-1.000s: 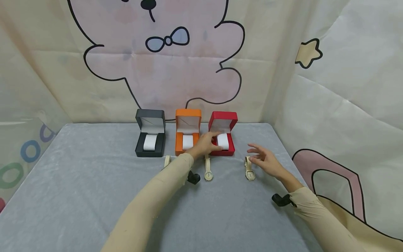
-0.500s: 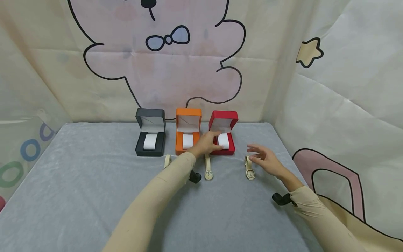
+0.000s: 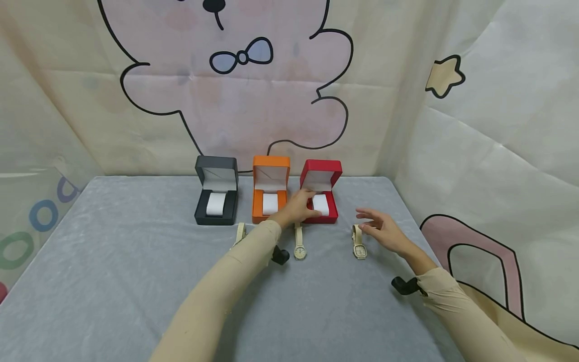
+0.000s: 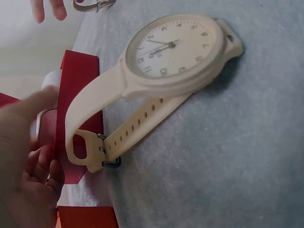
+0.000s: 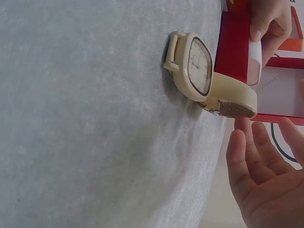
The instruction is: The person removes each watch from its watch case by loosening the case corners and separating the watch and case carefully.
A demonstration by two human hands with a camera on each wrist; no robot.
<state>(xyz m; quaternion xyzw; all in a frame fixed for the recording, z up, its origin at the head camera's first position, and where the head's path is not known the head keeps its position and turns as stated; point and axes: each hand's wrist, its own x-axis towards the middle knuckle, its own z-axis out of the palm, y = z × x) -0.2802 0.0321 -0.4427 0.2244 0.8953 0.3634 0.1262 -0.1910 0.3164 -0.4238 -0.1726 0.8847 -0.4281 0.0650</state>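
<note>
In the head view my left hand [image 3: 296, 206] is at the left side of the open red watch box [image 3: 334, 206], pinching the white watch cushion [image 3: 321, 204] between thumb and fingers. Part of the cushion is hidden by the hand. Below that hand lies a cream watch [image 4: 175, 47] with a round dial, its strap buckled in a loop. My right hand [image 3: 383, 231] hovers with loosely spread fingers just beside another cream watch [image 5: 197, 66], which has a squarish dial. It holds nothing. A third cream watch [image 3: 240, 232] is mostly hidden behind the left forearm.
An orange watch box [image 3: 257, 203] and a dark grey one [image 3: 202, 208] stand open left of the red box, each with a white cushion inside. Grey cloth [image 3: 113, 261] covers the table. Printed curtains [image 3: 271, 110] hang behind it and at the sides.
The white cushion in the red box has sunk slightly under my left hand. Both hands have otherwise stayed almost still, and the watches lie where they were.
</note>
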